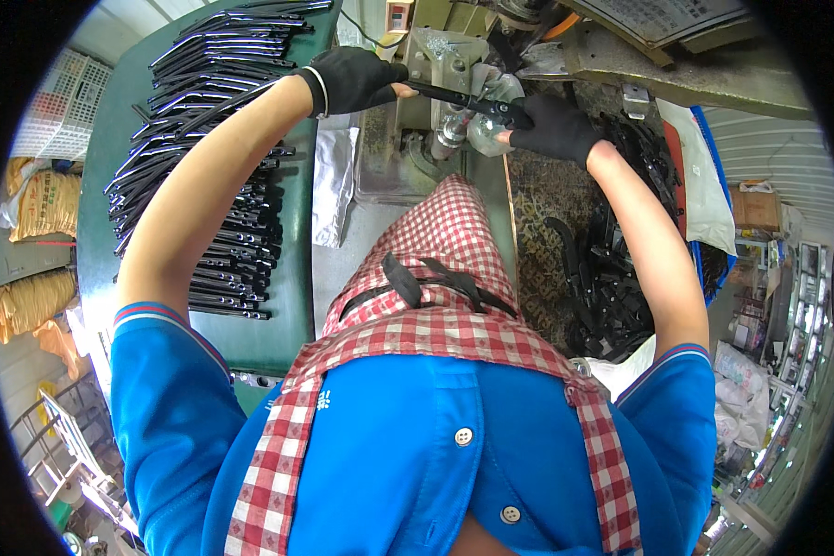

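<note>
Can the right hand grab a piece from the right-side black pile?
Probably yes: the pile of black parts lies open beside the right forearm. But the right hand is on the black bar, so it might need to let go.

Pale ribbed wall (771, 153) and cluttered shelving (800, 324) right — green tabletop (294, 269) left.

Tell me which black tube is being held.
The tube spanning from left hand to right hand; the other tubes lie on the green table.

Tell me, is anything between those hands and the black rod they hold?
Only black gloves, leaving some fingertips bare; nothing else visible. The left hand holds the black rod near one end, the right hand near the other.
</note>
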Available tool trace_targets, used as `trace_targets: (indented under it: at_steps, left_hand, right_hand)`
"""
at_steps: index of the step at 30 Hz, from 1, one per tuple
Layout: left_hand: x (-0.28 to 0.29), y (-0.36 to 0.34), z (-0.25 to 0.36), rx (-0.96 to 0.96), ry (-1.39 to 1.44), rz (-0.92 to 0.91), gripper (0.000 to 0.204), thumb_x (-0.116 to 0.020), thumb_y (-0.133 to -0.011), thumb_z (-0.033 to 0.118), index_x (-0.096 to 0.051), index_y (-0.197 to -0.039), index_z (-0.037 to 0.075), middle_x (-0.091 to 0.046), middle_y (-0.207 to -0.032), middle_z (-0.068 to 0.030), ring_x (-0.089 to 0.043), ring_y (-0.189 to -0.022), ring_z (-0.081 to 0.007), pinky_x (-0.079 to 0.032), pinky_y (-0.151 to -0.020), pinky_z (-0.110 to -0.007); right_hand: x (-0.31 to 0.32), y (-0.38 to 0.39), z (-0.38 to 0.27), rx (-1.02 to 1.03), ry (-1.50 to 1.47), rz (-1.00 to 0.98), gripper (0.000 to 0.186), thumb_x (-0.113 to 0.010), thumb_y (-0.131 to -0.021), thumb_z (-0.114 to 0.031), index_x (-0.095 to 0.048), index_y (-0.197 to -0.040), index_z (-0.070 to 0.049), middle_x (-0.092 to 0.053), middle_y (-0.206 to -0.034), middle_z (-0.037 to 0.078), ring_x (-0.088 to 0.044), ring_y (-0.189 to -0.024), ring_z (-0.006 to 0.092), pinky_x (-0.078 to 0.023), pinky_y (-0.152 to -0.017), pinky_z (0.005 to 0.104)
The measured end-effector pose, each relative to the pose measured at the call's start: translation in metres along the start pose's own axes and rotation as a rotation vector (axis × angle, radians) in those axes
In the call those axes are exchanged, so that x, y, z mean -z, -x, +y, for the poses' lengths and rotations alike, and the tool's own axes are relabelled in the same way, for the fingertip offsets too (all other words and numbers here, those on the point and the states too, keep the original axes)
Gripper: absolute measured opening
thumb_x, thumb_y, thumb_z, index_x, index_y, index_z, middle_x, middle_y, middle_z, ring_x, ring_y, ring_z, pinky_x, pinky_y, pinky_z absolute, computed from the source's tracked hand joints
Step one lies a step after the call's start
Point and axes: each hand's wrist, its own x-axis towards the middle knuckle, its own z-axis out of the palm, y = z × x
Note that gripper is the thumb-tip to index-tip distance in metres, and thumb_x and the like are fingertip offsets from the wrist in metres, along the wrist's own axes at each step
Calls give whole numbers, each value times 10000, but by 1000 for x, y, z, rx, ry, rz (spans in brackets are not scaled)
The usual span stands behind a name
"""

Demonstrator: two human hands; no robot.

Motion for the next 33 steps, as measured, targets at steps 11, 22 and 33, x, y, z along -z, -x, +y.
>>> trace_targets:
  at_steps: [11,22,33]
  left_hand:
    - [8,23,21,81,60,29,305,-586,-865,401,-585,-1029,144,-642,-790,-123,-644,-774,-336,-501,-668,-448]
    - [20,12,48,147,77,95,405,-575,-876,394,-561,-1190,139,-640,-804,-159,-637,-695,-354,-502,-609,-439]
    - [-5,203,59,505,290,-132,307,-617,-825,183,-612,-1128,138,-641,-810,-142,-632,-741,-341,-488,-638,-424]
  right_hand:
    - [-64,64,-45,357,-494,552,104,-676,-748,-63,-589,-802,-46,-593,-750,90,-590,-703,265,-473,-709,358]
    - [-144,-57,53,-326,-176,336,274,-588,-829,-295,-664,-1031,-126,-656,-976,168,-630,-897,356,-500,-778,429]
    - [-196,-113,83,-156,-88,457,284,-584,-793,-212,-649,-1044,-97,-664,-937,187,-638,-880,357,-490,-733,456]
